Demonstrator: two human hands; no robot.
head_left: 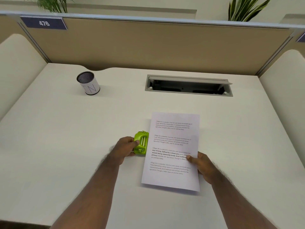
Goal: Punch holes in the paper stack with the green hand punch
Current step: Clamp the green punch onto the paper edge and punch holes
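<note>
1. I see a white desk (66, 146) with tan and cream walls around it.
2. The stack of white paper sheets with black printed words (171, 151) lies flat on the desk, a little right of the middle.
3. The small bright green plastic hand punch (141, 142) sits right at the left edge of the paper stack, about halfway down that edge.
4. The left hand (123, 149) is wrapped around the green punch, with the thumb pressed on its top.
5. The right hand (200, 165) pinches the right edge of the paper, thumb on top and the other fingers hidden below.
6. The two hands are apart, one on each side of the paper.
7. I cannot tell if the paper edge is inside the punch slot or just touching it.
8. A round black mesh cup with a white paper label (88, 83) stands far back on the left.
9. A grey open cable box (189, 85) is set into the desk behind the paper.
</note>
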